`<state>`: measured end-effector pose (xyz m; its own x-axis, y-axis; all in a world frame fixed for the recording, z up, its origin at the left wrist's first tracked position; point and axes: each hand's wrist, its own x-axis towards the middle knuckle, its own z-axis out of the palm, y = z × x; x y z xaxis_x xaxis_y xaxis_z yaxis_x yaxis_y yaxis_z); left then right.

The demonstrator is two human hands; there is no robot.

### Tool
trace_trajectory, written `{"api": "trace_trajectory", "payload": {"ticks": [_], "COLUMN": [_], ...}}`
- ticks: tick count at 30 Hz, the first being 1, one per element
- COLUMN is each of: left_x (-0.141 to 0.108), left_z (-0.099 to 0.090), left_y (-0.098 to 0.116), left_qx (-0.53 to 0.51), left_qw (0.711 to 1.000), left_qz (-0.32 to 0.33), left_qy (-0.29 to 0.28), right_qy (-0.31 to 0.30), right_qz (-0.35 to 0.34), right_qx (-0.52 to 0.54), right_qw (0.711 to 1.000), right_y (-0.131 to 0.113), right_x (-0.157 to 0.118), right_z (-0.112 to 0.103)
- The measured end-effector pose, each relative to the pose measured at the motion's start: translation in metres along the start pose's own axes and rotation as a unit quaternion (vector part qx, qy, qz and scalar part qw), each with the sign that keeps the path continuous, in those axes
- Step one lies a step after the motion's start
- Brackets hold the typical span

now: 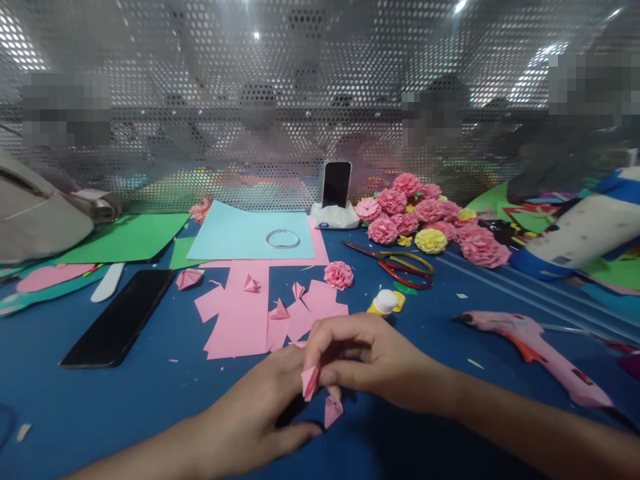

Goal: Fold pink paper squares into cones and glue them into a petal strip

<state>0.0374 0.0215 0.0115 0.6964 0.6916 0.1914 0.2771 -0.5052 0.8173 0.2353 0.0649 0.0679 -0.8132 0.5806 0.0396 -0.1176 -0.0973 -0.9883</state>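
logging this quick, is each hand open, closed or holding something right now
Left hand: thumb spread, fingers partly hidden; grip cannot be told.
Right hand: closed, apparently pinching a folded pink paper piece.

A small upper piece (309,385) of pink folded paper is held at the bent fingertips of the right hand (363,350), its pale flat face turned outward and darker creased layers shown along one side. It is tilted, its narrower end pointed downward, and part of its upper edge is covered by a finger. Just below it and to the right, a lower piece (333,412) of the same pink paper is seen—folded too, with a corner pointed down and a fingertip set against its top. By which hand it is touched cannot be told. The two pieces are separated by a narrow gap.
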Motion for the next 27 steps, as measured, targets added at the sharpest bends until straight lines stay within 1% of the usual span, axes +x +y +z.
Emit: {"api": "trace_trajectory", "payload": {"ticks": [4, 7, 14, 17, 20, 22, 24, 27], "left_x": [0.004, 0.005, 0.002, 0.000, -0.002, -0.004, -0.006, -0.006], "left_z": [0.004, 0.004, 0.003, 0.003, 0.002, 0.002, 0.002, 0.000], "left_y": [0.001, 0.002, 0.000, 0.001, 0.001, 0.001, 0.001, 0.001], "left_qx": [0.052, 0.064, 0.103, 0.118, 0.131, 0.128, 0.115, 0.108], "left_qw": [0.999, 0.998, 0.995, 0.993, 0.991, 0.991, 0.993, 0.993], "left_qz": [0.014, 0.012, -0.012, -0.014, -0.010, -0.013, -0.028, -0.035], "left_qy": [0.002, 0.004, 0.009, 0.014, 0.016, 0.019, 0.019, 0.009], "right_qy": [-0.006, 0.002, 0.019, 0.050, 0.095, 0.113, 0.128, 0.173], "right_qz": [0.015, 0.009, -0.012, -0.016, 0.002, 0.007, -0.010, -0.055], "right_qx": [-0.026, -0.033, -0.018, -0.013, -0.003, 0.005, 0.007, -0.020], "right_qw": [1.000, 0.999, 1.000, 0.999, 0.995, 0.994, 0.992, 0.983], "right_y": [0.011, 0.019, 0.021, 0.028, 0.040, 0.048, 0.055, 0.061], "right_x": [-0.001, 0.000, 0.003, 0.004, 0.005, 0.005, 0.005, 0.003], "right_z": [-0.004, -0.007, -0.011, -0.012, -0.012, -0.013, -0.015, -0.021]}}
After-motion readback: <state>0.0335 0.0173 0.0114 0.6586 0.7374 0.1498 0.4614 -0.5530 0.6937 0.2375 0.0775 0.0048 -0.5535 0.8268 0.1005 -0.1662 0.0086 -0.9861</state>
